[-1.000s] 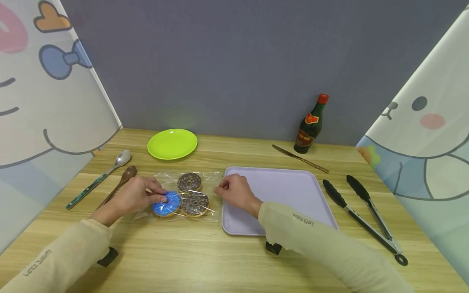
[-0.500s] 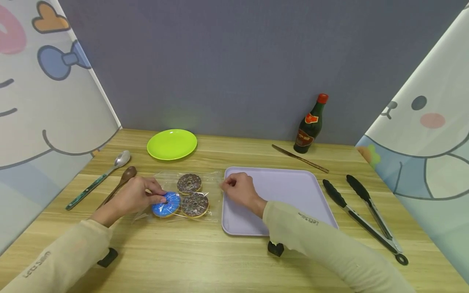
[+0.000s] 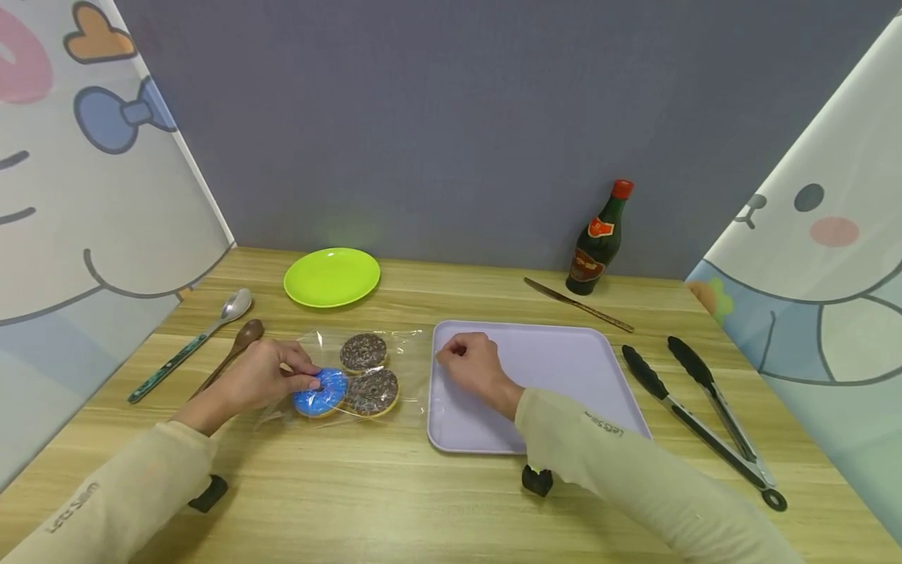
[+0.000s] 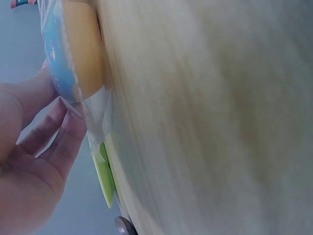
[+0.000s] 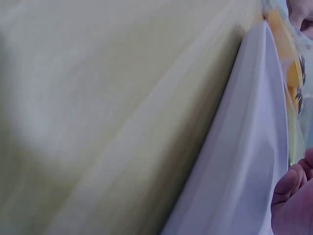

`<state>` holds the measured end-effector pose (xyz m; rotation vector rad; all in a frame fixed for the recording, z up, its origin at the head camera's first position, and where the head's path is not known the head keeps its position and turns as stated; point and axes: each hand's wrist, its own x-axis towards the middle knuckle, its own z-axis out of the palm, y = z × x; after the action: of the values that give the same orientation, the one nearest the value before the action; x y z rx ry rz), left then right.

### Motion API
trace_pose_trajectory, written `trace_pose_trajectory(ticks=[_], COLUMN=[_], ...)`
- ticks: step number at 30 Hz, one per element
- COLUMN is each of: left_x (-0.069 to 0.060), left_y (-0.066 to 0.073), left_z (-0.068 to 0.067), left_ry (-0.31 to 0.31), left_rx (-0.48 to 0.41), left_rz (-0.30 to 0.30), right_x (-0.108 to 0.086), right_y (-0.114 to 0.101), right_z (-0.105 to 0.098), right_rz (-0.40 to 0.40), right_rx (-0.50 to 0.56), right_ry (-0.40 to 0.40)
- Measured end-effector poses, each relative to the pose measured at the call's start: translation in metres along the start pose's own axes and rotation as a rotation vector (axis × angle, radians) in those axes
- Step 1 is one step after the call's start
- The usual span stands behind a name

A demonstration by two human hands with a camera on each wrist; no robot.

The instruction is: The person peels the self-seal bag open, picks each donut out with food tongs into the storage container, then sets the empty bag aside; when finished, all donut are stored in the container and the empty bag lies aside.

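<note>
Three doughnuts lie in a clear plastic bag (image 3: 412, 407): a blue doughnut (image 3: 321, 392) at the left and two dark, speckled doughnuts (image 3: 372, 392) to its right. My left hand (image 3: 257, 384) pinches the blue doughnut's edge through the film; the left wrist view shows thumb and fingers (image 4: 51, 120) there. Over the left part of the lilac tray (image 3: 557, 352), my right hand (image 3: 475, 364) has its thumb and fingers curled together beside the bag's right end. It seems to pinch the bag's transparent edge, though the film at the fingertips is hard to see.
A green plate (image 3: 331, 278) is at the back left. A metal spoon (image 3: 190, 345) and a wooden spoon (image 3: 243, 341) lie left of the bag. A bottle (image 3: 597, 243) and a knife (image 3: 578, 304) are at the back right, with tongs (image 3: 705, 423) beside the tray.
My right hand has slid a little rightward, from the bag's right end to over the tray. The left hand stays put on the blue doughnut.
</note>
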<state>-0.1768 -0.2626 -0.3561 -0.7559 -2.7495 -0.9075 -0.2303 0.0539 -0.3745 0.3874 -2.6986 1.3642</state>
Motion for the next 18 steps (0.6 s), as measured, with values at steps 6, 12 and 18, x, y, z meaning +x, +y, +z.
trace_pose_trajectory(ticks=[6,12,18], left_x=[0.0002,0.0008,-0.0005], left_y=[-0.0009,-0.0007,0.0003], left_z=[0.0004,0.0023,0.0012], left_ry=[0.008,-0.002,0.004], left_rx=[0.008,0.013,-0.011], left_rz=[0.004,-0.036,-0.052], right_x=[-0.0006,-0.0017,-0.0051], right_y=[0.0037,0.0077,0.0098], right_z=[-0.0026,-0.0053,-0.0100], right_rz=[-0.028,-0.069,-0.279], right_rx=[-0.010,0.004,0.010], right_ry=[-0.002,-0.008,-0.001])
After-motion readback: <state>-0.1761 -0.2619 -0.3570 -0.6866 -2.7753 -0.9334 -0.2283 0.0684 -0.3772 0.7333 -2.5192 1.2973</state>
